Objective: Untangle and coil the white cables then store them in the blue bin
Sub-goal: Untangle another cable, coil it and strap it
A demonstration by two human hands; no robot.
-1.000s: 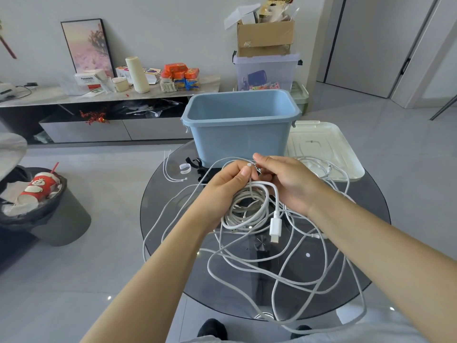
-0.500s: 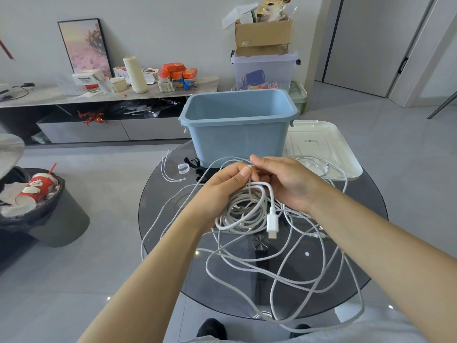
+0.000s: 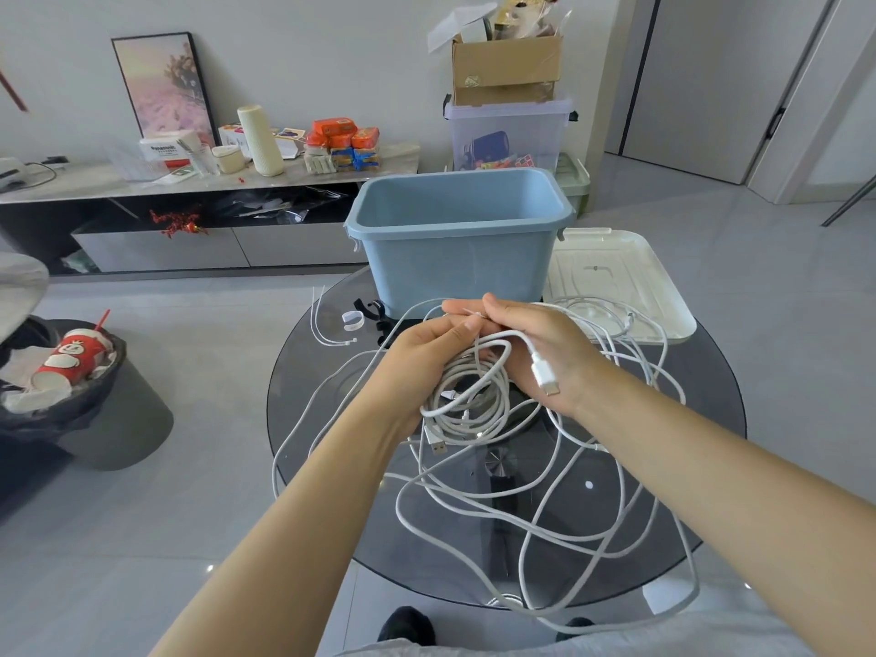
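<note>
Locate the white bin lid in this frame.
The white lid lies flat on the glass table's far right edge, just right of the blue bin.

— Is the room bright?
— Yes. Soft daylight fills it, and the gray floor (image 3: 758, 286) on the right looks the palest, so the light seems to come from that side.
— Any dark shadows?
— Only soft ones. It is darkest under the long shelf (image 3: 208, 182) and around the trash can (image 3: 95, 410).
— Does anything shine?
— The round glass table (image 3: 701, 443) is dark and shiny, with small white dots of glare on it.
— Is the picture sharp?
— Mostly. The white cables (image 3: 474, 405) look clear, but the far things are a bit fuzzy.
— Are the lines straight?
— No, the door frame (image 3: 806, 87) leans and the arms look stretched at the bottom
</note>
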